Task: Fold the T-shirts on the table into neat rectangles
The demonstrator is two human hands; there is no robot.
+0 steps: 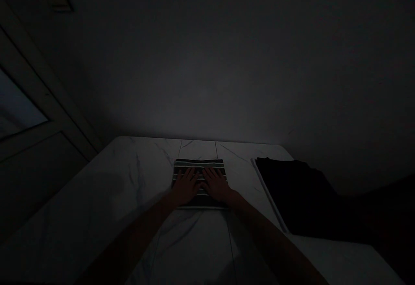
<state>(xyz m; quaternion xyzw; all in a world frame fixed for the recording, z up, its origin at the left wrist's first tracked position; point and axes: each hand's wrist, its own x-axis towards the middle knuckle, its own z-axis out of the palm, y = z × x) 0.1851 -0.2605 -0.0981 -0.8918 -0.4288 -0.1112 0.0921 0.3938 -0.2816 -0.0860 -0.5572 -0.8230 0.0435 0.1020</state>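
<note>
A dark striped cloth [201, 163], folded into a neat rectangle, lies flat on the white marble-patterned table [129, 198]. On its left half rests my left hand [186, 186], palm down with the fingers spread. My right hand [215, 184] lies palm down on the right half, fingers also stretched out. The thumbs come close together near the middle of the cloth. Neither hand grips anything. Dim light hides the fabric's finer detail, and it is too dark to tell what kind of garment or cloth it is.
To the right, a black cloth [301, 198] lies spread on the table, with a thin white edge [270, 198] showing along its left side. Behind the table rises a plain wall [201, 69]. A door with a glass pane [19, 103] stands at the left.
</note>
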